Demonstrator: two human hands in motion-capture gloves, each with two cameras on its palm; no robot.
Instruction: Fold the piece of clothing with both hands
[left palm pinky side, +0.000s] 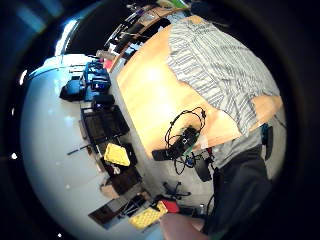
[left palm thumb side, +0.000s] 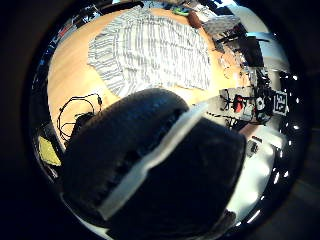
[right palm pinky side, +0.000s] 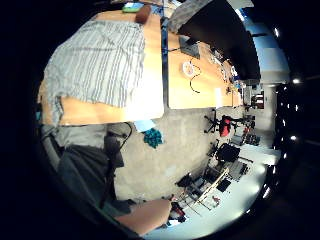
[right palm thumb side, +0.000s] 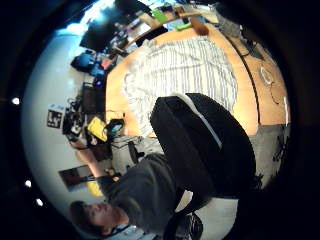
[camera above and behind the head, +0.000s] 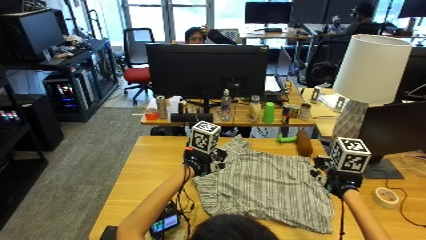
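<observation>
Shirt lies spread on the table, unfolded. My left hand and right hand hover at its sides; their fingers I cannot make out. Next I'd grip both edges.

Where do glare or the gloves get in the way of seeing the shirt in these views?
Left little finger side palm view: glare on the table beside the striped shirt, not on it. Left thumb side palm view: the left hand blocks the near table. Right thumb side palm view: the right hand covers the shirt's near edge. Outside view: shirt evenly lit, no glare.
</observation>
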